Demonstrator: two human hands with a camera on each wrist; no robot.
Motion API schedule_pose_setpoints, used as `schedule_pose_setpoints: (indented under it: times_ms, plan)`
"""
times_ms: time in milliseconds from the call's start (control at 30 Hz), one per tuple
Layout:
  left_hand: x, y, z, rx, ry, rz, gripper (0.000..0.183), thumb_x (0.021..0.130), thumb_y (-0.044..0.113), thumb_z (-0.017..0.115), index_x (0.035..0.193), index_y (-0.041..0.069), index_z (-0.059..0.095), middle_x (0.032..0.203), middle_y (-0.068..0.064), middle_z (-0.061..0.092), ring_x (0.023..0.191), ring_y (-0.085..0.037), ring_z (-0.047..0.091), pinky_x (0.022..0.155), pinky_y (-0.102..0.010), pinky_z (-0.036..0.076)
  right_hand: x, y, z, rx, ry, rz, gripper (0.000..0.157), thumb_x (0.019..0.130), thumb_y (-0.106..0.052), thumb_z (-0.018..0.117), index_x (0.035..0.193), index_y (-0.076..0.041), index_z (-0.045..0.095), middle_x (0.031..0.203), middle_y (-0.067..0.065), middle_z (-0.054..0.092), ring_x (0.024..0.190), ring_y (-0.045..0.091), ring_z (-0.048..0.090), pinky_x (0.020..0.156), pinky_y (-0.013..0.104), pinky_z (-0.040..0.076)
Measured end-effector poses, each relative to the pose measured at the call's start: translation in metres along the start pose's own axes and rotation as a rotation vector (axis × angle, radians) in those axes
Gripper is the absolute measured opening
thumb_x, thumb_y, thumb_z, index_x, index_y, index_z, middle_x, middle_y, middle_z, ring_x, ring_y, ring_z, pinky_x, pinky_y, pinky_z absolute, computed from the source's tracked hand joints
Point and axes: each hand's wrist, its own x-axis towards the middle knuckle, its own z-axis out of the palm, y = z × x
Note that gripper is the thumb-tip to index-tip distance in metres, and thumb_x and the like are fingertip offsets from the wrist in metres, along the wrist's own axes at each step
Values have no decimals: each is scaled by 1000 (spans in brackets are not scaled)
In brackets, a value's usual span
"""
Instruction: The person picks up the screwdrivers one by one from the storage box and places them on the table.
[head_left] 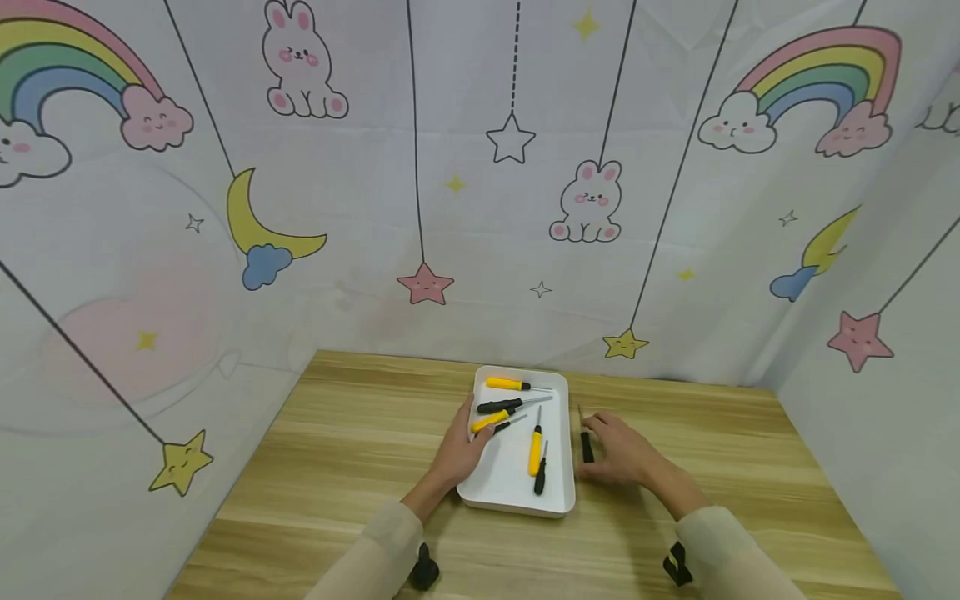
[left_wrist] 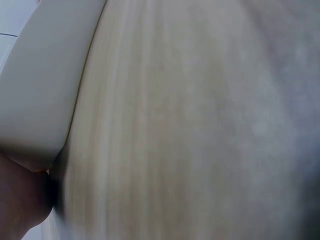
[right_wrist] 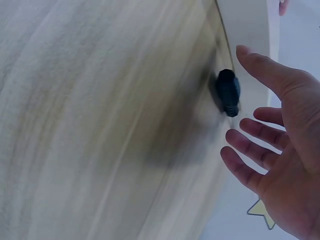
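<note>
A white tray (head_left: 495, 483) holds several screwdrivers with yellow or black handles, among them a yellow-handled screwdriver (head_left: 535, 454) beside a small black-handled screwdriver (head_left: 540, 479). My left hand (head_left: 459, 450) grips the tray's left side, thumb over the rim and fingers outside; the left wrist view catches only part of this hand (left_wrist: 20, 200) against the tray wall. Just right of the tray, another black-handled screwdriver (head_left: 587, 447) lies on the table, shaft pointing away. Around it hovers my right hand (head_left: 622, 450), fingers spread. In the right wrist view the handle (right_wrist: 228, 92) shows past the thumb and fingers.
The wood-grain table (head_left: 360, 417) extends to both sides of the tray. Behind it and at the sides hangs a white cloth (head_left: 360, 208) printed with rabbits, stars and rainbows. Black straps (head_left: 424, 568) show at the wrists near the sleeves.
</note>
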Motion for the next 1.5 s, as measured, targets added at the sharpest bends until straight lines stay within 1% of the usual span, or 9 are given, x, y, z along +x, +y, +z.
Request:
schedule_pose_setpoints:
  times_ms: [267,400,500,633,767,933,1233,1500]
  plan:
    - [1,-1,-1,10,-2,3,73,110,27,56,170,8,18,174,-18,22,160,-40,21,128,-60,18,4,-12,-13,-13,58,-18,87,86,-44,88,149,5,53,149,27,53,134,46,55,111,62,47]
    - [0,-1,-1,11,0,3,73,111,27,57,170,9,18,174,-18,22,159,-39,22,128,-60,19,6,-17,-20,-1,60,-15,88,87,-45,87,152,3,51,154,29,49,139,48,50,112,64,44]
    - [0,-1,-1,12,2,3,73,111,27,56,170,9,18,174,-18,23,159,-40,22,128,-60,19,7,-20,-22,-9,66,-27,88,87,-44,88,151,3,52,152,28,51,136,47,53,110,64,46]
    - [0,-1,-1,22,2,1,73,111,27,56,170,9,19,174,-19,23,159,-40,23,128,-61,20,8,-24,-25,-20,83,-40,85,86,-42,89,150,2,53,145,21,56,128,40,59,107,59,50]
    - [1,-2,0,21,1,-6,73,110,28,57,170,10,18,174,-18,23,159,-40,23,128,-61,20,9,-29,-27,-7,96,-46,84,85,-41,90,150,1,54,141,18,58,123,36,60,106,57,52]
    - [3,-3,0,19,-4,-15,75,110,30,57,171,11,17,175,-16,22,160,-38,22,128,-59,19,11,-33,-30,2,94,-43,84,85,-41,90,150,-1,55,143,17,57,126,36,58,108,57,50]
    - [3,-3,1,16,-1,-7,75,110,29,57,170,10,18,174,-17,22,160,-39,22,128,-60,19,13,-41,-31,9,83,-48,84,86,-43,89,151,-2,54,148,19,55,133,39,55,111,58,48]
    - [3,-2,1,17,0,-16,75,110,29,57,171,11,17,175,-16,22,160,-38,22,128,-59,19,16,-44,-27,18,69,-38,87,86,-45,89,154,-4,52,147,18,55,132,37,55,111,57,48]
